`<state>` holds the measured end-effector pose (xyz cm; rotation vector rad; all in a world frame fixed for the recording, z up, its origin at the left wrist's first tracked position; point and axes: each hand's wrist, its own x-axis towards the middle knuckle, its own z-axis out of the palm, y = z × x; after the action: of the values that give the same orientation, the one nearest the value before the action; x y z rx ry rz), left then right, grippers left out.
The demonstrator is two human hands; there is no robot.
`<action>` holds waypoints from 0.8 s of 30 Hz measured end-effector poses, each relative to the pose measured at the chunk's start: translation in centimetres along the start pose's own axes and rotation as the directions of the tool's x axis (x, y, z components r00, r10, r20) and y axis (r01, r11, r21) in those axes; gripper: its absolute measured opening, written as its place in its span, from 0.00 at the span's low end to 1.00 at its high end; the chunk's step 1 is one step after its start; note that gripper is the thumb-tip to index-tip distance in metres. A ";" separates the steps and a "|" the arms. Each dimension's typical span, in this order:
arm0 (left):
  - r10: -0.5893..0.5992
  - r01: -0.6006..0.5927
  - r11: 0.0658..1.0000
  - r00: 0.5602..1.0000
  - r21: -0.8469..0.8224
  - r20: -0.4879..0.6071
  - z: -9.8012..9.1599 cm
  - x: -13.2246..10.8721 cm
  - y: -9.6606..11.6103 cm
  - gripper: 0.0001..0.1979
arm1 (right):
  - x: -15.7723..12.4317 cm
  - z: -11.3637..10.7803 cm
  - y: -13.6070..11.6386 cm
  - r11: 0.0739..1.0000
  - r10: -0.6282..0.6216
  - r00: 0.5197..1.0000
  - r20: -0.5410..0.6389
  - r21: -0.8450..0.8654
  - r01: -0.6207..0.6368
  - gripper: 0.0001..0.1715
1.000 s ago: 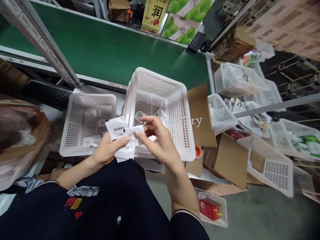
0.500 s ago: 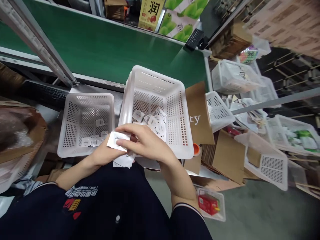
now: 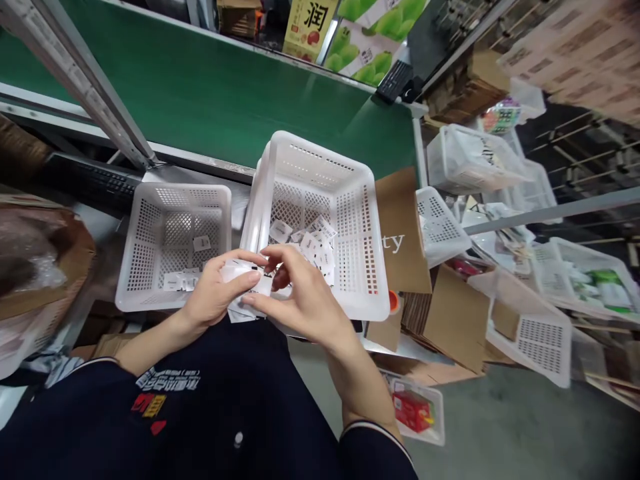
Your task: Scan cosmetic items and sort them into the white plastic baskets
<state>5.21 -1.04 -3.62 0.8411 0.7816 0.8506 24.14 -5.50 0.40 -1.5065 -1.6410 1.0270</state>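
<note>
My left hand is closed on a small stack of white printed sachets, its thumb lying across the top. From the other side my right hand curls over the same sachets, thumb and fingers at their right edge. Both hands are in front of the near rims of two white perforated baskets. Loose white sachets lie in the larger basket, right of centre. Several more sachets are on the floor of the smaller basket at left.
Behind the baskets runs a green conveyor belt. Cardboard stands against the larger basket's right side. Other white baskets and cartons are further right. A metal post slants down at left, near a black keyboard.
My left hand has turned, its thumb now over the sachets. My right hand has shifted slightly right, its fingers more apart. The view has moved a little.
</note>
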 end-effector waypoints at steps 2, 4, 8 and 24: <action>-0.021 0.022 0.998 1.000 -0.064 0.012 0.0 -0.1 0.1 0.16 | -0.1 0.6 -0.6 1.000 -0.001 1.000 0.021 -0.010 0.001 0.23; -0.075 0.079 0.987 0.997 -0.138 0.037 -0.1 -0.4 0.2 0.20 | 0.1 0.2 -0.4 0.999 -0.012 0.999 -0.033 0.037 0.014 0.12; -0.114 0.129 0.978 0.989 -0.165 0.098 -0.3 -0.9 0.3 0.26 | 0.6 -2.5 1.2 0.993 0.022 0.988 -0.150 0.114 -0.005 0.08; -0.091 0.087 0.988 0.995 -0.124 -0.031 0.1 -0.9 0.6 0.25 | 0.4 -1.7 1.6 0.985 0.060 0.998 0.014 0.161 -0.062 0.19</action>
<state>4.76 -1.59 -2.84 0.6788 0.7849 0.8274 26.40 -4.89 -0.26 -1.4537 -1.4871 1.1722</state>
